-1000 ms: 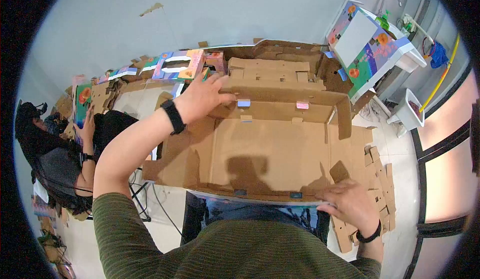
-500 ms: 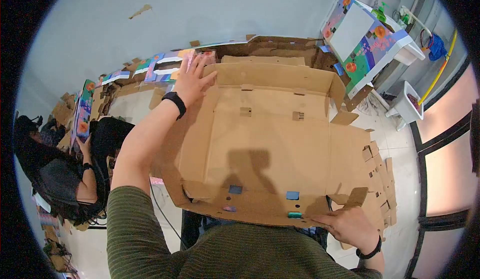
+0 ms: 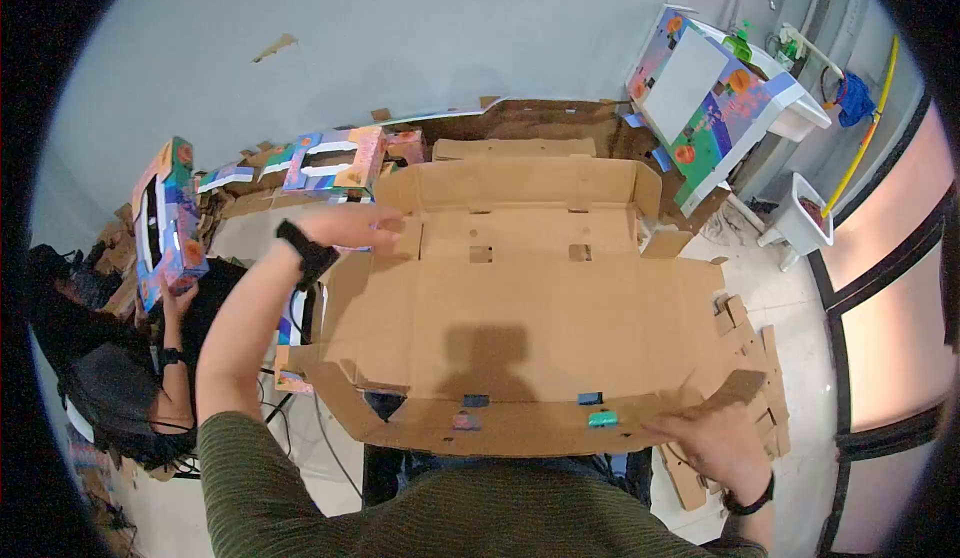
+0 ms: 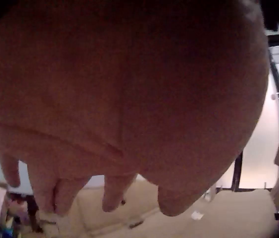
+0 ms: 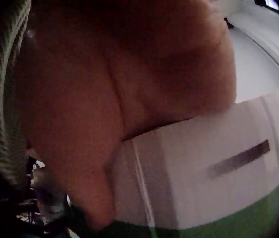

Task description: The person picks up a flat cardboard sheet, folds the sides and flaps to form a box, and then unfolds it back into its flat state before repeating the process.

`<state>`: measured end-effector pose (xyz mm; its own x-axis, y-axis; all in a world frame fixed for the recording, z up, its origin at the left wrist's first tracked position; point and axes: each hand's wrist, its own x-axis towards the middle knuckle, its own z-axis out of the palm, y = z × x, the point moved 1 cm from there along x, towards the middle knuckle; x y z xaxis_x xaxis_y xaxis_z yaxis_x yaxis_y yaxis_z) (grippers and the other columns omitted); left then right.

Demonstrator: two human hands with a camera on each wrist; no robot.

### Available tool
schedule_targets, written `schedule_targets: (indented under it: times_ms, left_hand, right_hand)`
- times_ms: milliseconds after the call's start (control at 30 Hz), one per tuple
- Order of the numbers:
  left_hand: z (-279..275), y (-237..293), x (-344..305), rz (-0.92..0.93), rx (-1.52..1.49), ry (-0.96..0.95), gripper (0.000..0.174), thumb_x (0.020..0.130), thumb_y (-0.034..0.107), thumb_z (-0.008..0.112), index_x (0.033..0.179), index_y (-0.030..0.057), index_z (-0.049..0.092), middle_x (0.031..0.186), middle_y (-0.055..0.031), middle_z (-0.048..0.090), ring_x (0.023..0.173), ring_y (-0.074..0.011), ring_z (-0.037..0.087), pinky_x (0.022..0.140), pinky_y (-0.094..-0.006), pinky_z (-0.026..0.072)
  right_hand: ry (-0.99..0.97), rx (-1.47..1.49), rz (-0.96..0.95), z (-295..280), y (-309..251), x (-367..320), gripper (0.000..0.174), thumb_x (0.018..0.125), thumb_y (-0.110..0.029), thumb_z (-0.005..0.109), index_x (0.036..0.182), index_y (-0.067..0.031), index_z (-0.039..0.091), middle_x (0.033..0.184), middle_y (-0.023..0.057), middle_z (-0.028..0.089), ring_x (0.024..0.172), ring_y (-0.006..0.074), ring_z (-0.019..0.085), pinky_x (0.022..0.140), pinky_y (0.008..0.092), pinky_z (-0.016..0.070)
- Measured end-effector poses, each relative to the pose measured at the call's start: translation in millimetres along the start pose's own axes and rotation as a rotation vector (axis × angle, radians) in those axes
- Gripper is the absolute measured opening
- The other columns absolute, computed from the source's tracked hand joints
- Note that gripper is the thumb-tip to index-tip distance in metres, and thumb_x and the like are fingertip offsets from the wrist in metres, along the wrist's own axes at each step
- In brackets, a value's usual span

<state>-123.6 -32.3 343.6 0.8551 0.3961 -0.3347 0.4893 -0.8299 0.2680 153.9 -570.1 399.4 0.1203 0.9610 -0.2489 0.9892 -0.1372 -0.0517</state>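
A large brown cardboard tray [image 3: 560, 308] with folded-up walls and slotted flaps lies open in front of the person's body. Above its left end is the left hand [image 3: 350, 226], its fingers reaching toward the far left corner. In the left wrist view the fingers [image 4: 112, 196] of that hand are spread and hold nothing. The right hand [image 3: 718, 448] grips the tray's near wall at the right corner. The right wrist view shows its thumb [image 5: 97, 203] against the printed outer face [image 5: 194, 168] of the cardboard; the other fingers are hidden there.
Flat slotted cardboard [image 3: 775, 393] lies on the floor at the right. A printed carton [image 3: 690, 108] leans by the sink [image 3: 800, 113]. On the left, another person [image 3: 120, 378] holds up a printed box [image 3: 168, 223]. More printed boxes [image 3: 335, 163] line the wall.
The tray's far wall has tipped back and its near wall now faces up more. The left hand has come off the far left corner. The right hand stays at the near edge.
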Motion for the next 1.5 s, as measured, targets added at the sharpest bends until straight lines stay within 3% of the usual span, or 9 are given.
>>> schedule_targets:
  times_ms: [100,200,433,700,867,1000,1200,1333,1500]
  left_hand:
    - [-72.8,103.0,-90.3,-0.057,0.04,0.004,0.066,0.101,0.051,0.056,0.145,0.0028,0.053,0.139,-0.0232,0.06,0.125,-0.0383,0.06,0.104,-0.0419,0.0478]
    - [-90.0,156.8,-156.0,0.312,-0.125,-0.044,0.073,0.097,0.049,0.064,0.149,0.0006,0.047,0.137,-0.0245,0.06,0.123,-0.0386,0.06,0.101,-0.0429,0.0485]
    - [-73.3,165.4,-194.0,0.463,-0.677,-0.368,0.11,0.076,0.071,0.077,0.15,-0.0041,0.044,0.156,-0.0211,0.045,0.141,-0.0387,0.047,0.117,-0.0475,0.0349]
    - [-108.0,162.0,-220.2,0.432,0.045,0.127,0.061,0.069,0.041,0.091,0.12,0.0115,0.076,0.128,-0.0096,0.071,0.13,-0.0338,0.059,0.116,-0.0529,0.0326]
    - [-87.8,133.5,-182.9,0.265,0.282,0.806,0.019,0.089,0.014,0.074,0.106,0.006,0.076,0.105,-0.0116,0.076,0.093,-0.0301,0.073,0.081,-0.0378,0.0574]
    - [-85.9,119.8,-147.1,0.291,0.593,1.025,0.018,0.085,0.016,0.077,0.098,0.0046,0.072,0.088,-0.0109,0.074,0.077,-0.0307,0.072,0.066,-0.0376,0.0572]
    - [-81.6,116.3,-133.6,0.287,0.646,1.055,0.02,0.083,0.016,0.08,0.098,0.0045,0.072,0.088,-0.0111,0.074,0.078,-0.0308,0.072,0.068,-0.0383,0.0565]
    - [-76.9,130.9,-139.0,0.295,0.119,0.819,0.035,0.079,0.025,0.084,0.104,0.003,0.072,0.094,-0.0131,0.074,0.086,-0.033,0.07,0.075,-0.0409,0.0556]
    - [-69.6,151.4,-141.8,0.307,0.195,0.515,0.041,0.084,0.024,0.076,0.118,0.0023,0.071,0.116,-0.0146,0.073,0.107,-0.0357,0.069,0.091,-0.044,0.0541]
  right_hand:
    - [0.194,0.01,-0.029,-33.5,5.7,-1.1,0.049,0.08,-0.007,0.065,0.123,-0.0283,0.072,0.099,0.0069,0.077,0.084,0.0237,0.075,0.064,0.0377,0.058]
    - [0.459,0.061,-0.05,-48.5,12.8,7.9,0.05,0.074,0.001,0.065,0.117,-0.0232,0.075,0.107,0.0085,0.077,0.093,0.0256,0.075,0.072,0.038,0.059]
    - [0.733,0.085,-0.063,-78.3,22.3,42.7,0.051,0.073,0.008,0.06,0.116,-0.014,0.076,0.118,0.015,0.074,0.109,0.033,0.071,0.091,0.0403,0.0566]
    - [0.812,0.225,-0.074,-85.7,97.5,100.9,0.044,0.085,0.005,0.059,0.123,-0.0135,0.071,0.119,0.0136,0.073,0.11,0.0324,0.071,0.092,0.0385,0.0568]
    - [0.865,0.061,-0.097,-95.9,118.8,151.7,0.047,0.086,0.002,0.061,0.128,-0.0176,0.069,0.115,0.0126,0.074,0.1,0.0333,0.072,0.086,0.0405,0.0575]
    - [0.924,0.027,-0.031,-90.1,130.9,185.3,0.052,0.085,0.001,0.062,0.131,-0.0226,0.068,0.112,0.0123,0.073,0.095,0.0344,0.072,0.082,0.041,0.0575]
    - [0.918,0.041,0.042,-85.4,145.9,204.5,0.049,0.087,-0.001,0.061,0.13,-0.0233,0.069,0.115,0.0089,0.073,0.098,0.0329,0.071,0.083,0.0394,0.0573]
    - [0.909,0.043,-0.043,-83.8,167.7,204.6,0.046,0.089,-0.001,0.058,0.129,-0.021,0.069,0.121,0.0085,0.073,0.107,0.0314,0.07,0.09,0.0378,0.0566]
    - [0.987,0.023,-0.107,-89.7,172.2,189.4,0.044,0.087,0.001,0.06,0.126,-0.0177,0.069,0.127,0.0094,0.071,0.115,0.0304,0.069,0.095,0.0368,0.0561]
